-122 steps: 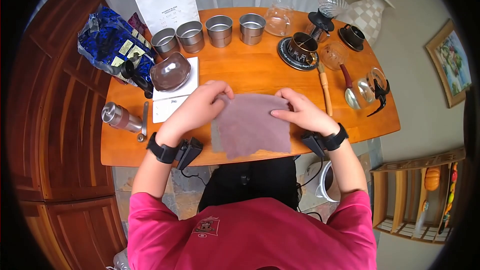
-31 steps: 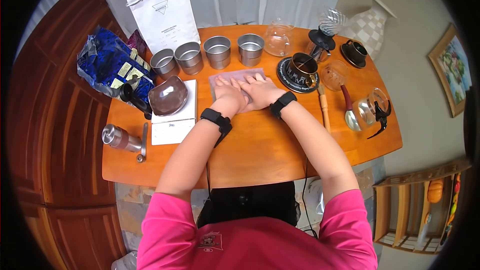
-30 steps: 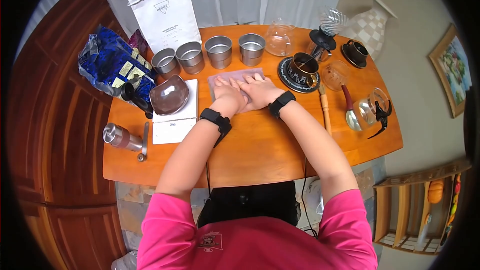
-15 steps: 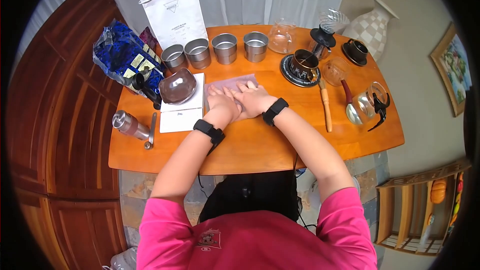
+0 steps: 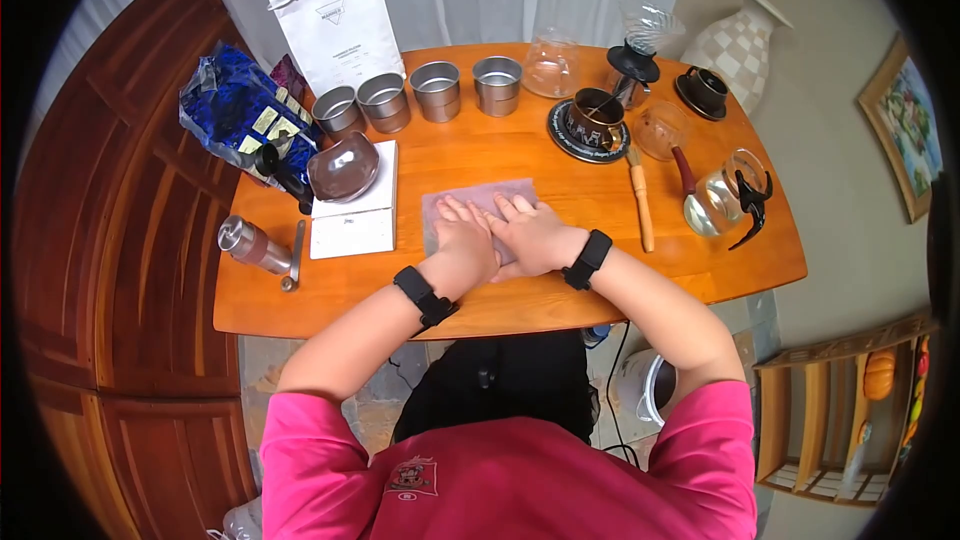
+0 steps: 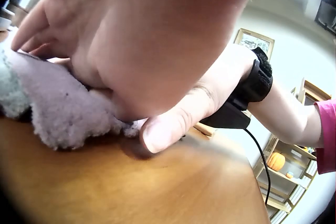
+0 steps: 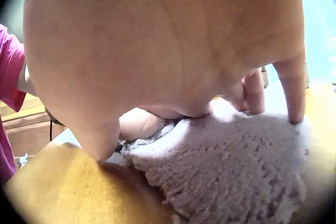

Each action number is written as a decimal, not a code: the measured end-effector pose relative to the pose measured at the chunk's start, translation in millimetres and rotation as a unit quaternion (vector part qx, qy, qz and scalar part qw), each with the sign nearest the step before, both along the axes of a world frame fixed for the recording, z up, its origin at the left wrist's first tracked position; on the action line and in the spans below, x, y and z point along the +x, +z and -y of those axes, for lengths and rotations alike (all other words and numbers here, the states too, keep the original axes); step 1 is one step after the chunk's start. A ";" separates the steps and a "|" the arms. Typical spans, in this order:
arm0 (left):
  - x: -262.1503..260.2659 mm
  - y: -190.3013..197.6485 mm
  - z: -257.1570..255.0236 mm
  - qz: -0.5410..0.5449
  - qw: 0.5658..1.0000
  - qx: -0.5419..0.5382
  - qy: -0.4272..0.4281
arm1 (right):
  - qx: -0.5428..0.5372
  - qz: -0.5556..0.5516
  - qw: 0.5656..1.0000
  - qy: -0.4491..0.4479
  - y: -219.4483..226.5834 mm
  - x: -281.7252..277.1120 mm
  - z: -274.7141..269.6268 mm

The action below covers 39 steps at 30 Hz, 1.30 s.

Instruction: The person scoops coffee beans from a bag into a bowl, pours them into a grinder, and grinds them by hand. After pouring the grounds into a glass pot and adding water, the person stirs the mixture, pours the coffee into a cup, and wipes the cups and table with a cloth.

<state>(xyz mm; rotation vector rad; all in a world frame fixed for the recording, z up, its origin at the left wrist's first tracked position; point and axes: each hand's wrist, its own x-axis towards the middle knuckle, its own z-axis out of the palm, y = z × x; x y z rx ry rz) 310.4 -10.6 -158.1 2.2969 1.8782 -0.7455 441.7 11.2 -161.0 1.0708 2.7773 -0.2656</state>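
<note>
1. Cloth (image 5: 490,190) lies flat on the tabletop (image 5: 560,290), between the white scale (image 5: 352,233) and the wooden-handled brush (image 5: 641,202); it sits closer to the person and farther from the steel cups (image 5: 436,92) than half a second ago. In the earliest picture it hung opened out between both hands.
2. Its far edge runs roughly side to side, the right end slightly farther away; which axis is longer cannot be told under the hands.
3. The left hand (image 5: 464,245) presses palm-down on it, fingers extended forward; the right hand (image 5: 532,236) presses beside it, fingers spread. The hands meet near the thumbs.
4. Its pinkish-lilac pile looks fluffy, with a grey-green part in the left wrist view. The tabletop is glossy orange-brown wood; the cups are smooth, round metal, the dish (image 5: 343,168) shiny brown.
</note>
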 end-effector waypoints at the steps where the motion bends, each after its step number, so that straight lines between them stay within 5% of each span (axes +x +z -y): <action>1: 2.2 -2.9 -4.2 0.009 1.000 0.000 -0.027 | 0.011 -0.021 1.000 0.007 -1.6 6.3 -2.3; 6: 17.5 2.4 -31.5 0.054 0.992 0.022 -0.110 | -0.041 -0.004 0.999 -0.022 7.3 29.9 -28.5; 11: 31.2 -11.1 -72.1 0.079 0.992 0.028 -0.096 | -0.152 0.018 0.988 -0.036 22.0 43.4 -75.4; 15: 38.3 -9.3 -96.3 0.070 0.994 0.032 -0.082 | -0.069 -0.055 0.993 -0.082 -0.9 52.4 -102.4; 22: 38.1 -16.3 -122.9 0.058 0.996 0.044 -0.055 | 0.057 -0.010 0.994 -0.088 -4.6 41.0 -104.2; 39: 34.8 -18.7 -109.6 0.041 0.996 0.066 -0.048 | 0.011 0.037 0.990 -0.135 -1.0 29.9 -90.7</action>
